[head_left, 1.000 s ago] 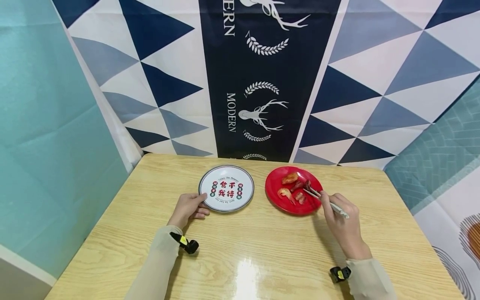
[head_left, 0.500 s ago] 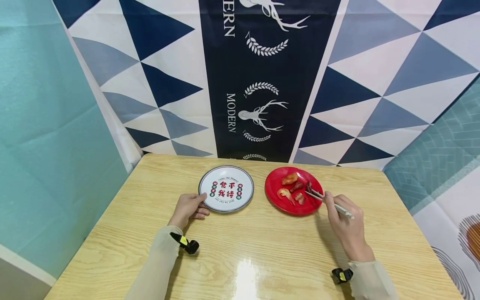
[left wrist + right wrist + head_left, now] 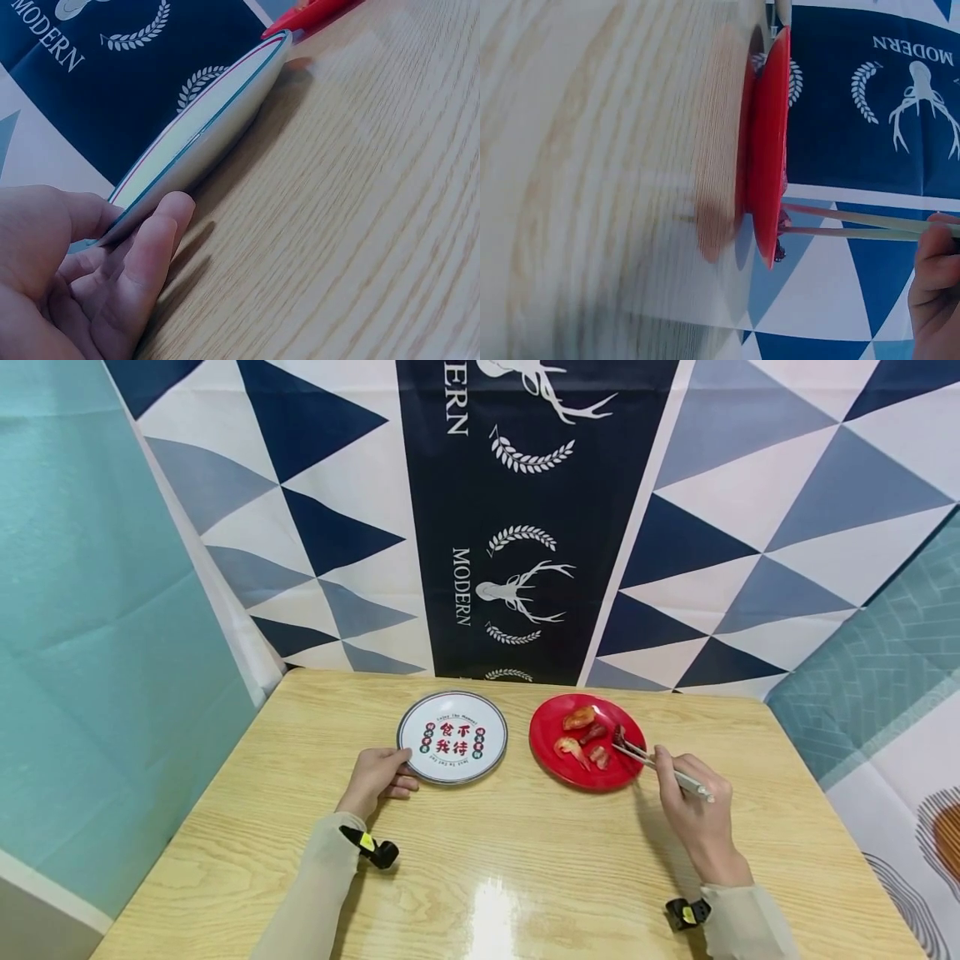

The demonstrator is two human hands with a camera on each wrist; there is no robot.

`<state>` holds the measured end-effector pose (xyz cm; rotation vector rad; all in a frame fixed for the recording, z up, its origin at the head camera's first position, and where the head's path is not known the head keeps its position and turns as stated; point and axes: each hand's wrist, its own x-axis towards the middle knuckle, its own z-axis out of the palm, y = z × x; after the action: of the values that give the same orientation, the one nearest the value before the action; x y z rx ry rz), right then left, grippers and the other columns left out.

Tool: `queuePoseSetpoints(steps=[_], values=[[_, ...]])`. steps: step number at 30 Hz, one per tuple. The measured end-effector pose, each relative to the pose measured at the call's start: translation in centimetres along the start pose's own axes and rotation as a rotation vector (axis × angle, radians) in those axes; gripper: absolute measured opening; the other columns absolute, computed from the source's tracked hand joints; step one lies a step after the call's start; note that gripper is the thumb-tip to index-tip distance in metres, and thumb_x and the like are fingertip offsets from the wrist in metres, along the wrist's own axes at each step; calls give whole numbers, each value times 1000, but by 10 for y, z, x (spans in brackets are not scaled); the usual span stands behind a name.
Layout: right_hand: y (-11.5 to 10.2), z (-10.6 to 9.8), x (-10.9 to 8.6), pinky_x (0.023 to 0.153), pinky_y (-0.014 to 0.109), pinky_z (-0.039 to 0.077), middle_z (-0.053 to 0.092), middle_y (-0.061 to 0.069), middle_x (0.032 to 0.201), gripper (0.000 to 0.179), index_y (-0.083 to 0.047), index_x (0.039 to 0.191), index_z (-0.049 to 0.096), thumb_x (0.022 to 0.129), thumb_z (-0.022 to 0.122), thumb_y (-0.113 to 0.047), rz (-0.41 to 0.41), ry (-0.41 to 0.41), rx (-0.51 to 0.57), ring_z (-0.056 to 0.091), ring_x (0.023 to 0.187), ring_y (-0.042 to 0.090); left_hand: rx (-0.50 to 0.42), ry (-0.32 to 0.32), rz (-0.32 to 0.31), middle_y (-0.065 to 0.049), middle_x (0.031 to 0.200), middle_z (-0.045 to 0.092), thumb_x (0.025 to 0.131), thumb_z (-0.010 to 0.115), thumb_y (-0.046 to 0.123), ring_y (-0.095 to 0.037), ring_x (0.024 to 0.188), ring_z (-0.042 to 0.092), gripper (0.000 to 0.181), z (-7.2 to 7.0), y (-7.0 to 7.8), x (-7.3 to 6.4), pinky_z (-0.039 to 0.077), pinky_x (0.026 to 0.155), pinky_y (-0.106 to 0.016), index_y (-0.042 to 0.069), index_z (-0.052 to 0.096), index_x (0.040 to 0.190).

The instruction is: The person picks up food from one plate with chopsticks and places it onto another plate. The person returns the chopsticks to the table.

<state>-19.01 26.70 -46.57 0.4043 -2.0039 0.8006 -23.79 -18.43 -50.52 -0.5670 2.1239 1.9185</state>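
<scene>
My left hand (image 3: 375,775) pinches the near-left rim of a white plate (image 3: 465,773) with a dark edge and red characters. In the left wrist view, the thumb lies over the rim of this plate (image 3: 202,124) and the fingers are beneath. My right hand (image 3: 697,806) holds a pair of pale chopsticks (image 3: 663,767). Their tips touch a dark brown food piece (image 3: 618,733) at the right of a red plate (image 3: 551,727); whether they grip it I cannot tell. In the right wrist view, the chopsticks (image 3: 877,234) reach over the red plate (image 3: 769,150).
The red plate also bears an orange-brown piece (image 3: 579,718), a shrimp-like piece (image 3: 572,750), a reddish-brown piece (image 3: 592,732) and a pinkish piece (image 3: 600,757). Both plates are on a wooden table (image 3: 480,843). A patterned cloth (image 3: 517,493) hangs behind it.
My right hand has shifted slightly right and toward me with the chopsticks. The dark food piece has moved slightly right. The left hand and white plate stay put.
</scene>
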Motion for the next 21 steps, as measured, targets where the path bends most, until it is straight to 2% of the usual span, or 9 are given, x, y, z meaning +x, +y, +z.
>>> queuePoseSetpoints(steps=[7,9,16,21], values=[[-1,-2,-2,42,10,27,57,0,55,33,-9,58,64,89,71,1,4,8,5,38,52,-5,0,-6,0,-12,81,73,104,61,25,-14,59,73,32,-1,-1,0,66,57,-28,-5,70,113],[-3,-3,-2,41,9,26,57,-1,55,34,-10,58,64,89,70,1,4,9,12,37,51,-6,0,-8,2,-12,82,73,104,61,25,-14,60,73,32,-1,-1,0,66,57,-28,-4,70,115],[-11,-4,1,40,8,28,58,0,53,23,-1,71,76,91,67,1,13,29,48,43,49,-9,4,-16,8,-12,83,73,104,61,24,-14,61,73,34,-3,0,0,65,57,-27,-6,69,119],[-14,-5,2,39,7,28,57,-2,52,23,-1,71,76,92,66,2,14,30,41,44,48,-9,0,-18,12,-12,83,73,104,61,24,-14,61,73,34,-3,-1,1,65,56,-27,-6,69,119]])
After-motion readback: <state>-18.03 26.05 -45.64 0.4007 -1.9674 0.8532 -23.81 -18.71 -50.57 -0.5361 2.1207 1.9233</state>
